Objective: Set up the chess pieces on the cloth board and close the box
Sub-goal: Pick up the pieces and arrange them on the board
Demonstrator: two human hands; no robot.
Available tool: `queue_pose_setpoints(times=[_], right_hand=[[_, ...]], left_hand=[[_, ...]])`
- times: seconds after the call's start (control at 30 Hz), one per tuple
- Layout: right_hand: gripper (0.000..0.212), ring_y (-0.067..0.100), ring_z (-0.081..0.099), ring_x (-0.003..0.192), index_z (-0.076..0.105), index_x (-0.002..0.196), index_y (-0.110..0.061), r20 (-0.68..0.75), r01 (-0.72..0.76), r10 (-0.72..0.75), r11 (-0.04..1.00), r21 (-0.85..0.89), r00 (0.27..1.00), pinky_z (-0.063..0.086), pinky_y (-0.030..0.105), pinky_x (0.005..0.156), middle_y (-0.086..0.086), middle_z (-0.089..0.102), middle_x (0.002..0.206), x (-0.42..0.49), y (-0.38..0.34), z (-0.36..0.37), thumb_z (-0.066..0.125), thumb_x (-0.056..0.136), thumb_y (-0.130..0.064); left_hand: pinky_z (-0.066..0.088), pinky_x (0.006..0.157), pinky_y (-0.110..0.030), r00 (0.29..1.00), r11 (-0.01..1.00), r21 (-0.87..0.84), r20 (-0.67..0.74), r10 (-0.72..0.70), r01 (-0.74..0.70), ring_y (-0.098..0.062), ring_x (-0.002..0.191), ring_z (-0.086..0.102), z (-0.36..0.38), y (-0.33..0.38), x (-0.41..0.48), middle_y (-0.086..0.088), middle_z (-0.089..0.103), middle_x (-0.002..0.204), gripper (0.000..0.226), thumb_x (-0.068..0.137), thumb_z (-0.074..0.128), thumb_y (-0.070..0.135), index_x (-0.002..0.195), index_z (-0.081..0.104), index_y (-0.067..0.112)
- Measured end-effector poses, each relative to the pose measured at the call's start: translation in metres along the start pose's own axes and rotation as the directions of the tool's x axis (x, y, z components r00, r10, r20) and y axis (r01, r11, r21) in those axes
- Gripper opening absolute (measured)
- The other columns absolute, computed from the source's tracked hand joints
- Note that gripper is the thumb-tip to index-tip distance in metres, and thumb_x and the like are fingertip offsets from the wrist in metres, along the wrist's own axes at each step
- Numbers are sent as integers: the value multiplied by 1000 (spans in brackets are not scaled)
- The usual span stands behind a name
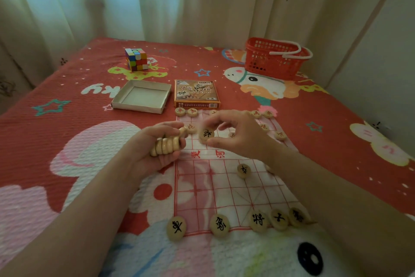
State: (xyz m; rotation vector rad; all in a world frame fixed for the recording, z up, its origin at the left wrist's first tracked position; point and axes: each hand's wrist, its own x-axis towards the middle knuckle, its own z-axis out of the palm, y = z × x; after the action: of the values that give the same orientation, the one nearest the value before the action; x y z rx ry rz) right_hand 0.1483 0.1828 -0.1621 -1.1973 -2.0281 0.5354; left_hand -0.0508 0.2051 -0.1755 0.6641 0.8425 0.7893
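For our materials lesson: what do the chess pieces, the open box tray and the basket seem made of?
Chess pieces: likely pale wood, smooth, with painted characters.
Box tray: thin cardboard, matt, folded walls.
Basket: red moulded plastic, slightly glossy lattice.

The bedspread point(325, 124) is red, with teal and blue stars and pink, white and yellow cartoon animals. The cloth board point(202, 189) is pale with a red grid. The pieces point(176, 228) are pale wood, lettered black near me, red farther off. The basket point(269, 67) is orange-red with white handles, the cube point(136, 59) many-coloured, the box lid point(196, 93) brown and orange.
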Motion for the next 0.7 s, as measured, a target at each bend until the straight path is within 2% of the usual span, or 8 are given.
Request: queue_pose_setpoints(times=[0.1,0.2,0.27,0.37,0.43,0.53,0.7], right_hand=[[31,2,60,83,66,100,-16,-8,-29,29,1000,-7,1000,46,15,69,-7,67,89,-20,7,-10,73,71,-18],[28,-6,55,79,67,97,-11,47,-13,15,999,-45,999,39,5,68,-18,61,84,-33,3,-11,74,70,-15],[26,-10,52,76,67,93,-10,126,57,-44,993,-102,991,37,3,67,-25,55,80,-38,-3,-3,74,69,-18],[24,-8,49,73,67,92,-10,267,139,-93,978,-159,959,38,8,68,-24,54,80,-40,-12,13,76,71,-17],[23,0,50,74,66,91,-10,339,160,-93,971,-176,936,43,19,68,-11,63,83,-39,-15,20,76,71,-15],[23,14,54,74,68,88,-12,379,166,-85,968,-187,921,47,33,65,-5,65,83,-38,-17,26,79,68,-14],[24,17,53,78,69,85,-15,396,143,-54,970,-199,917,47,40,68,5,65,79,-36,-15,28,81,65,-22]], left_hand=[[47,35,-19,1000,1000,-12,-10,-13,13,-10,51,62,4,-4,-1,-8,62,81,21,84,47,0,94,60,12],[46,34,-19,999,998,-58,-20,-25,24,-10,49,61,7,-4,-3,-8,61,79,19,86,46,0,94,59,12],[46,33,-19,999,997,-79,-25,-26,24,-10,48,61,8,-4,-4,-9,61,78,17,87,47,2,94,59,12],[46,33,-19,999,996,-77,-11,-38,37,-10,49,61,7,-7,-5,-9,59,81,13,87,51,8,99,57,11],[46,33,-19,999,997,-62,-5,-43,43,-9,49,61,6,-7,-4,-8,59,81,17,87,53,13,105,54,10],[47,34,-18,999,998,-40,-5,-39,39,-8,50,61,5,-7,-4,-6,58,80,17,87,55,20,99,56,9],[49,39,-17,997,997,-2,-16,-82,82,-7,51,60,2,-6,-3,-5,60,65,33,88,55,32,88,63,0]])
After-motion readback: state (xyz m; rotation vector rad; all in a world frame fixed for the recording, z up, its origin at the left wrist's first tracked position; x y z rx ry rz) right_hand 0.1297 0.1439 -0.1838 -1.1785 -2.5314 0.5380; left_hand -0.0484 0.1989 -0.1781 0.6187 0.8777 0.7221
